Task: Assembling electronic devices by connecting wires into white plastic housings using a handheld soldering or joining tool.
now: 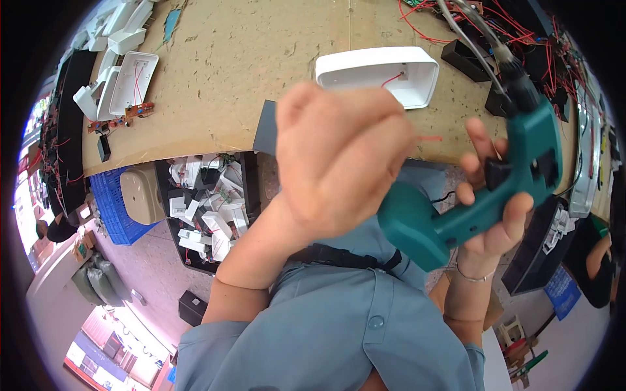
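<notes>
My right hand (pixel 492 225) grips a teal pistol-shaped power tool (pixel 476 215) with a black trigger and a black nose. The tool is tilted, its nose pointing up toward the far right and its thick base nearer my body. In the middle, my left hand (pixel 345 156) is raised with the fingers curled closed; whatever they hold, if anything, is hidden. A short red piece (pixel 430 138) shows just right of the left fingers. Behind that hand a white plastic housing (pixel 372 62) with a red wire inside lies on the bench (pixel 222 78), partly covered by the hand.
A dark box (pixel 248 173) full of white parts stands below the bench edge, beside a beige stool (pixel 140 195) and a blue crate (pixel 114 208). White housings (pixel 134 81) and circuit boards (pixel 137 111) lie at left. Red wires (pixel 502 19) and black boxes (pixel 466 62) crowd the far right.
</notes>
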A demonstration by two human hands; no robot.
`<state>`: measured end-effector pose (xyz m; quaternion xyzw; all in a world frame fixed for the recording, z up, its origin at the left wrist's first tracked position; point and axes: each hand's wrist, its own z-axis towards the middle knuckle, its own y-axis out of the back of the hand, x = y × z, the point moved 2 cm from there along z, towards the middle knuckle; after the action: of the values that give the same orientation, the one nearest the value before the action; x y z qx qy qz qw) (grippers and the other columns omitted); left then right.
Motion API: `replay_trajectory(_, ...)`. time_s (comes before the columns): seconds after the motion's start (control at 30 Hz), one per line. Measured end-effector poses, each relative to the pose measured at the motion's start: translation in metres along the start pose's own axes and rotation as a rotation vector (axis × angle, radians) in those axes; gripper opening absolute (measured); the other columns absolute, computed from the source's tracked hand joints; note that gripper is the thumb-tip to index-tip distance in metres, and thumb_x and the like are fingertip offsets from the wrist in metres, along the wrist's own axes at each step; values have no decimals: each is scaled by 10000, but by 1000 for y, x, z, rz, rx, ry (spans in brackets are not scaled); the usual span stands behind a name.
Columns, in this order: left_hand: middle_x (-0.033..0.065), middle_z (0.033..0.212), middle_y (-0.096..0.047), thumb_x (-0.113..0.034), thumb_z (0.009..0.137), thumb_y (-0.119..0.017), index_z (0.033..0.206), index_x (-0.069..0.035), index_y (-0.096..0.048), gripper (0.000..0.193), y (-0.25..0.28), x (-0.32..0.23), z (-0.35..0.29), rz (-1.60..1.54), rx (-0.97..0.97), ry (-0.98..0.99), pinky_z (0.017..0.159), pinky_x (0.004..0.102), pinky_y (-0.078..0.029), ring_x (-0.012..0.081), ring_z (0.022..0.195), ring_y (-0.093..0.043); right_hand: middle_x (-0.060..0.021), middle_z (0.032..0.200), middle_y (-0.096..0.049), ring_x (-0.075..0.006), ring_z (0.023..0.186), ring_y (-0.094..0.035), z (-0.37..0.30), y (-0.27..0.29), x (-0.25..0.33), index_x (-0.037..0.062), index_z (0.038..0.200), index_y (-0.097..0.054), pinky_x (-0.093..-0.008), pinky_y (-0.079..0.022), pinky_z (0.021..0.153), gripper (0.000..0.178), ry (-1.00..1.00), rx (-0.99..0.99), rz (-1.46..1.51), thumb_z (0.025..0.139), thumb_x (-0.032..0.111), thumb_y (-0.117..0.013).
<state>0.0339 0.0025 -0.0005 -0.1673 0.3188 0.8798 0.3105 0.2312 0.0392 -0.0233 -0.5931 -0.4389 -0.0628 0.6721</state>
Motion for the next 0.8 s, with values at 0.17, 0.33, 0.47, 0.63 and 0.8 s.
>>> replay_trajectory(0.17,61,735,-569,-63,591,-569,817,-29,-544,230,-8,11,-22,-53,59,-157,532,283,-391,183,583,-539,-265,1331,-248,-351,1185,-374,19,-5,-15,-7,1269,-306,-323,-493,799,618,-54,68,15,824,345,-551)
replay_trajectory(0.33,19,741,-566,-50,556,-594,799,-53,-558,246,-6,20,-1,114,13,-113,534,301,-389,166,545,-514,-250,1333,-261,-366,1204,-343,26,-6,-19,16,1273,-317,-347,-466,842,618,-68,92,78,822,372,-545)
replay_trajectory(0.47,83,807,-571,-34,641,-668,858,-14,-587,233,7,12,13,288,184,31,713,328,-412,229,742,-543,-268,1350,-187,-373,1224,-301,29,-10,-17,-1,1279,-292,-362,-451,874,633,-61,91,43,825,364,-541)
replay_trajectory(0.63,102,922,-555,2,598,-616,727,-33,-594,136,11,8,44,331,413,12,762,390,-365,233,769,-542,-283,1366,-116,-379,1235,-276,27,-5,-15,-16,1290,-256,-374,-439,897,664,-97,128,-28,823,359,-544)
replay_trajectory(0.8,94,891,-556,9,598,-605,696,-29,-578,109,-18,48,25,47,-106,-557,756,378,-374,235,760,-543,-247,1323,-281,-382,1173,-379,26,-18,-24,14,1282,-295,-418,-407,911,639,-49,74,-8,813,353,-567)
